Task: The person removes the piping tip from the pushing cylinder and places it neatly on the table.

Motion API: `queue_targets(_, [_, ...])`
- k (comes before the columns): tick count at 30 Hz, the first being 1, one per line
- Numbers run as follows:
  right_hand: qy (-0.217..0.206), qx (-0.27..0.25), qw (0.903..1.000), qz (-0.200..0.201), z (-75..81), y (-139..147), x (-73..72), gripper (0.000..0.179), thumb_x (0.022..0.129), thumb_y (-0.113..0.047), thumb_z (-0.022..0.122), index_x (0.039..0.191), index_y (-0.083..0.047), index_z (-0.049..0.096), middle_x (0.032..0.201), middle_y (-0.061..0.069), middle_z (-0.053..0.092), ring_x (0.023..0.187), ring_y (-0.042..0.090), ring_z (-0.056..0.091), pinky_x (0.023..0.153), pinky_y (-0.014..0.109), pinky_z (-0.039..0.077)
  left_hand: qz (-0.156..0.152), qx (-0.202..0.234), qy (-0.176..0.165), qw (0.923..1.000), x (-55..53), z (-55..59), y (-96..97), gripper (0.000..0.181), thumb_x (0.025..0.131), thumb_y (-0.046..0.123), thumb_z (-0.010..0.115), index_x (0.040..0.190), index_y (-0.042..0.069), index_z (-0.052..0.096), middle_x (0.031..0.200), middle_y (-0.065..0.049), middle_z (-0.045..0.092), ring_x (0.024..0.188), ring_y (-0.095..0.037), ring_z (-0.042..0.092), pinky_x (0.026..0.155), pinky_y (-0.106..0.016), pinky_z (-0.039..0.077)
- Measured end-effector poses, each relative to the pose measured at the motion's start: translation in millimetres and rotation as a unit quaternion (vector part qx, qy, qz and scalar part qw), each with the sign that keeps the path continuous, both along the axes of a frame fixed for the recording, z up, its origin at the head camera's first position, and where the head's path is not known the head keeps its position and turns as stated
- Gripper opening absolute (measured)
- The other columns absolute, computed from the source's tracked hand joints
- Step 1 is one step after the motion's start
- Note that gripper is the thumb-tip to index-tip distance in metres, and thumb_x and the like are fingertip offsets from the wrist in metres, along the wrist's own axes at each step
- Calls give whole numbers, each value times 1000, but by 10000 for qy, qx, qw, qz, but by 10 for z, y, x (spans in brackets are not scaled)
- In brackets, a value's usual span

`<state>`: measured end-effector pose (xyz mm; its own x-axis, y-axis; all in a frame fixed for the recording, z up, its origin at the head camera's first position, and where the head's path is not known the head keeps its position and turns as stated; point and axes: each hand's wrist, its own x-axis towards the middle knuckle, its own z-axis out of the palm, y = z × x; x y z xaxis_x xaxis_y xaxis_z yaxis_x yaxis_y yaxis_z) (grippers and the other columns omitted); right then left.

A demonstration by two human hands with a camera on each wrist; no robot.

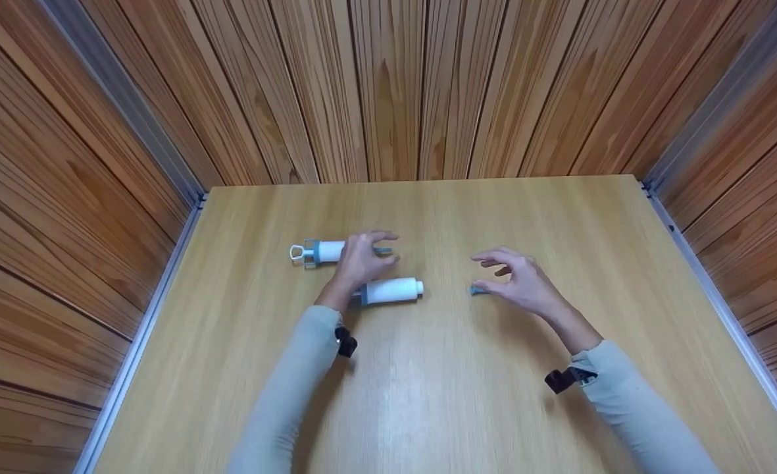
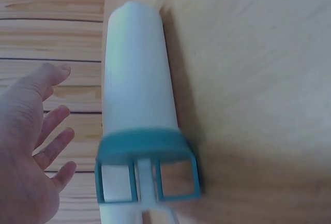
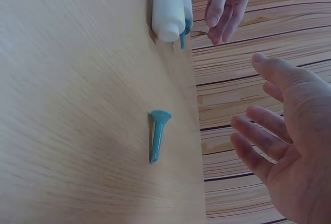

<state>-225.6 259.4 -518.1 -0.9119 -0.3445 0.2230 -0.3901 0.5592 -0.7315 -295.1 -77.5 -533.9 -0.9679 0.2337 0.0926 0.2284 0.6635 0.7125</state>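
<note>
Two white syringes with teal collars lie on their sides on the table. The far syringe (image 1: 331,251) has a white ring handle at its left end and a thin teal tip at its right. Above its barrel is my left hand (image 1: 362,258), fingers loosely bent and holding nothing. Closer to me lies the near syringe (image 1: 391,290), its bare white neck to the right; the left wrist view shows its barrel (image 2: 137,74) and teal finger loops. A small teal nozzle (image 3: 158,133) with a flared end lies beneath my right hand (image 1: 523,282), whose relaxed fingers stay apart from it.
The wooden table (image 1: 414,382) has metal rails (image 1: 139,329) along its sides. Wood-plank walls (image 1: 388,92) rise behind it and at left and right. A dark wrist camera (image 1: 347,342) sits on each sleeve.
</note>
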Motion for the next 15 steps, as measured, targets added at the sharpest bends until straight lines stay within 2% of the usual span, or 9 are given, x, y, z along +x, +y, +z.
queue_targets(4, [112,-45,9999,85,34,-19,34,44,96,-12,91,137,-5,78,137,17,79,125,42,77,99,55,66,131,-68,37,9999,-9,-15,-120,43,98,19,88,140,16,80,154,-11,74,146,-33,70,122,-51,57])
queue_targets(8, [212,-149,9995,164,55,-35,56,44,95,-11,90,137,-6,78,136,16,79,123,42,77,98,52,67,219,-66,-26,9997,-18,-29,-228,43,99,20,88,141,16,80,154,-10,74,149,-34,67,125,-52,55])
queue_targets(12, [299,-212,9991,197,69,-59,65,44,95,-10,91,137,-7,78,135,14,80,120,38,77,98,46,67,360,15,-117,9993,-33,-29,-328,44,98,21,88,141,16,79,154,-10,74,151,-36,65,125,-54,53])
queue_targets(15, [327,-239,9990,210,73,-75,57,44,95,-10,91,137,-6,78,136,15,79,121,40,76,99,44,67,492,83,-130,9987,-60,-31,-404,44,98,21,88,141,16,79,153,-11,75,150,-36,66,124,-55,53])
